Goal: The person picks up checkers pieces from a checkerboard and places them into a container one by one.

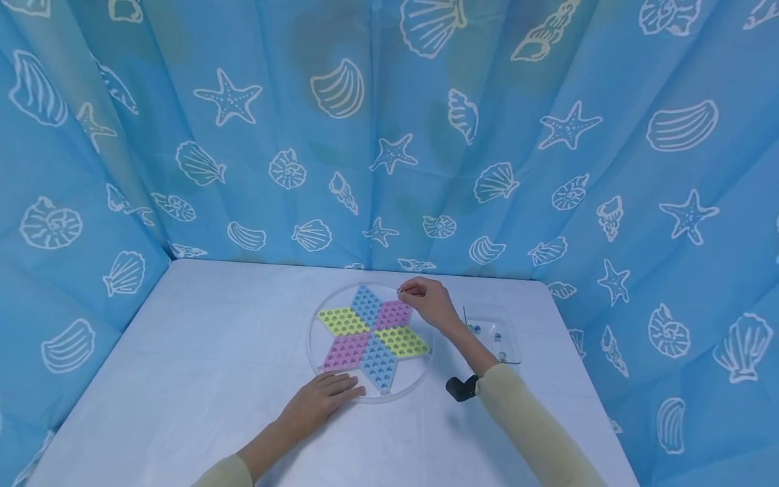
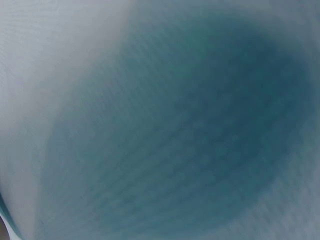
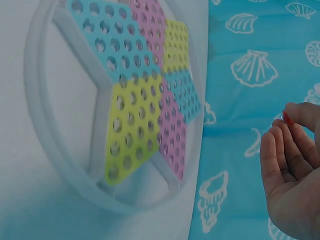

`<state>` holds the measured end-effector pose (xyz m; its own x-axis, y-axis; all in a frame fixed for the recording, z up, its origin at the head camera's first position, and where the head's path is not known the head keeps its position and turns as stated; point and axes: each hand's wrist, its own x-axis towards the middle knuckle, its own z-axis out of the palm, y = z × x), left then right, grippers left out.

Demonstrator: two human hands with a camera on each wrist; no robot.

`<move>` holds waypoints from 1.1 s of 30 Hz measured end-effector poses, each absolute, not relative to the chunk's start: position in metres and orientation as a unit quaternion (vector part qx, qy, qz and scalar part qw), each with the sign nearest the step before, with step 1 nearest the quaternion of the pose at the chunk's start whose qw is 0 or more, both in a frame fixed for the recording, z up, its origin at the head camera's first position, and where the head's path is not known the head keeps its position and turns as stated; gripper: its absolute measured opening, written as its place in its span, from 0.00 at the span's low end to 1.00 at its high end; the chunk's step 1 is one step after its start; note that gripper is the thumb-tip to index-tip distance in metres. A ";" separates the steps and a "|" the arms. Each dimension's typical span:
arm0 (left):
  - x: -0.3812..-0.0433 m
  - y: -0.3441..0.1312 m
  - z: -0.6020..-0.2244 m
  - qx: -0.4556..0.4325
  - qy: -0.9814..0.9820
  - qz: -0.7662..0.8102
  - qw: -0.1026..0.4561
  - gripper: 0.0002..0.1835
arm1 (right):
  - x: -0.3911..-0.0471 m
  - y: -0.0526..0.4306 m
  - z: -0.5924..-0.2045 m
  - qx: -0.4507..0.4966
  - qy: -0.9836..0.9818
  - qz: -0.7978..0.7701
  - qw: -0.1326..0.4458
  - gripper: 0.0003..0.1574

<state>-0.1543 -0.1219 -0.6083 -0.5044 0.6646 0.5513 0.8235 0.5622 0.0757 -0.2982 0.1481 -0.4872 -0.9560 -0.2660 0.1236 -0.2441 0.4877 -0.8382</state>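
Observation:
A round Chinese checkers board (image 1: 379,400) with a star of pink, yellow and blue points lies on the table. Between thumb and fingertips my right hand (image 1: 431,302) pinches a small marble (image 3: 287,117), clear with red in it. That hand is above the board's far right, by the tip of a pink point (image 1: 395,314). My left hand (image 1: 320,400) rests with extended fingers at the near left rim. The right wrist view shows the board's rows of holes up close. Only a blurred blue-green surface fills the left wrist view.
Right of the board, partly behind my right forearm, sits a clear shallow tray (image 1: 516,333) holding several marbles (image 1: 498,337). A black device (image 1: 461,389) is at my right wrist. The white table (image 1: 201,352) meets a blue shell-print curtain (image 1: 274,203) at the back and sides.

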 end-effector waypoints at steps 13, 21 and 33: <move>-0.155 -0.121 -0.613 -0.435 -0.851 -0.166 0.240 0.21 | -0.286 0.194 -0.480 -0.086 0.881 -0.466 0.016 0.12; -0.156 -0.122 -0.615 -0.435 -0.849 -0.173 0.244 0.21 | -0.280 0.219 -0.479 -0.065 0.887 -0.457 0.011 0.12; -0.157 -0.121 -0.614 -0.432 -0.855 -0.166 0.236 0.21 | -0.272 0.250 -0.482 -0.052 0.899 -0.434 0.003 0.14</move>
